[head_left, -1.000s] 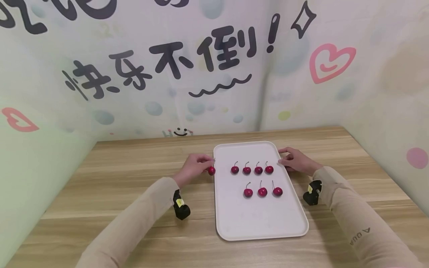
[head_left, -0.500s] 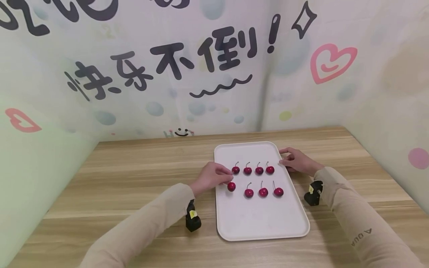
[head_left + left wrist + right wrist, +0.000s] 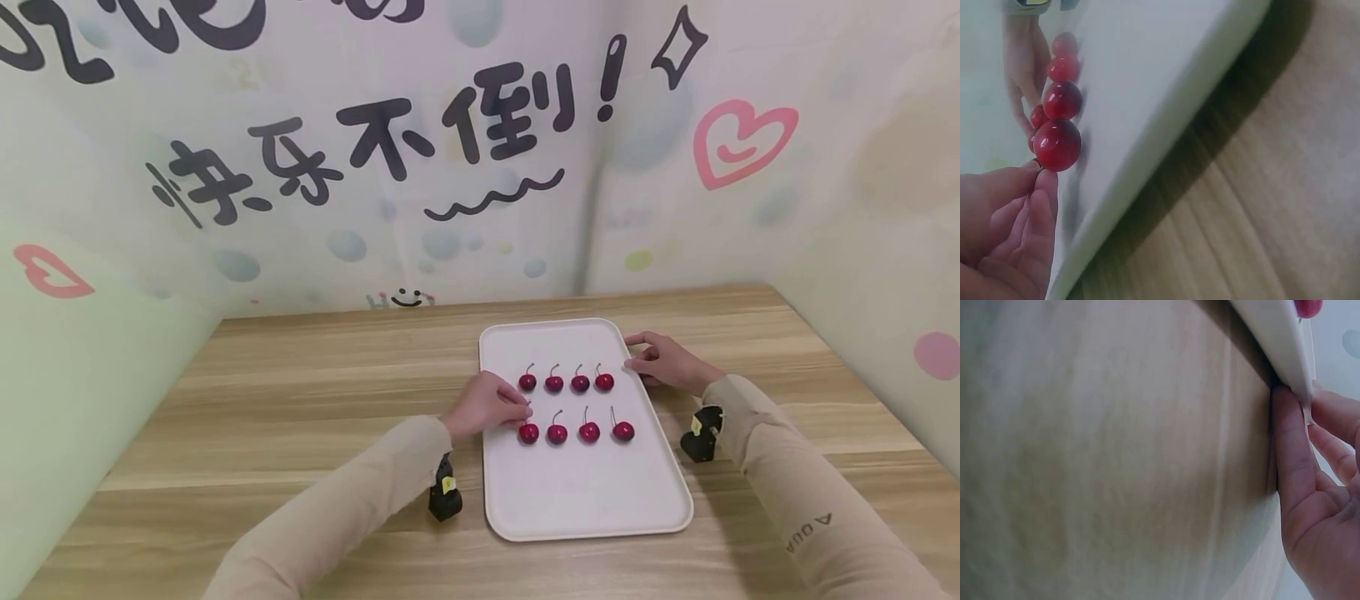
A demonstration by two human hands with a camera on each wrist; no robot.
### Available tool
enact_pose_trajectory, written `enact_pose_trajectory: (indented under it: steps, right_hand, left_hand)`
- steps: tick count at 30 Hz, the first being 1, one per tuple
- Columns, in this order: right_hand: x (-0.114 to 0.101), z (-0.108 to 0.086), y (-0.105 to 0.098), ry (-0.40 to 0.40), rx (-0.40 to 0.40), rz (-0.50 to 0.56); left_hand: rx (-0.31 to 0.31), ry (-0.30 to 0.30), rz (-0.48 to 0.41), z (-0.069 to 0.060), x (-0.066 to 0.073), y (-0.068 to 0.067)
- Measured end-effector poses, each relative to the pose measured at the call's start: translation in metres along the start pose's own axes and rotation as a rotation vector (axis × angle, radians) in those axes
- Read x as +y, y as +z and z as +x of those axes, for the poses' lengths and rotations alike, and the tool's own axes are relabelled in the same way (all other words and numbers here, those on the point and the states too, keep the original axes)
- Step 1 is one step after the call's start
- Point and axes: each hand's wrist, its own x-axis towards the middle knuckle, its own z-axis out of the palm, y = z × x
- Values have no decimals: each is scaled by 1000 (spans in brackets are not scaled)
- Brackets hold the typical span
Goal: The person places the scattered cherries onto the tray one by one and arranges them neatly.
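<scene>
A white rectangular tray (image 3: 585, 492) lies on the table with red cherries on it, in two rows with stems pointing away. My left hand (image 3: 489, 405) is over the tray's left side and pinches the stem of the leftmost cherry (image 3: 528, 433) in the near row. In the left wrist view, thumb and fingertips meet on that stem, and the dark red cherry (image 3: 1057, 145) appears to touch the tray. At the tray's far right edge is my right hand (image 3: 667, 363); the right wrist view shows its fingers (image 3: 1294, 450) gripping the rim, one low against the side.
Several cherries (image 3: 553, 383) form the far row, just beyond the left hand's fingers. Wood-grain table (image 3: 337, 375) surrounds the tray. A printed wall sheet (image 3: 300, 250) rises behind and at both sides. Black wrist cameras (image 3: 446, 493) hang below the cuffs.
The left hand has carried its cherry from beside the tray's left rim, right and nearer, to the left end of the near row. The right hand has stayed on the rim.
</scene>
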Motion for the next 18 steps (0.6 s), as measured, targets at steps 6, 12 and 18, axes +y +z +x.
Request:
enact_pose_trajectory:
  steps: [6,12,18]
  right_hand:
    - [1,0,0,-3,-1,8]
    - [1,1,0,-8,1,9]
    - [2,1,0,-12,1,8]
  left_hand:
    - [-5,6,27,1,-4,2]
    - [-6,10,41,2,-5,3]
    - [-9,-4,59,3,-4,3]
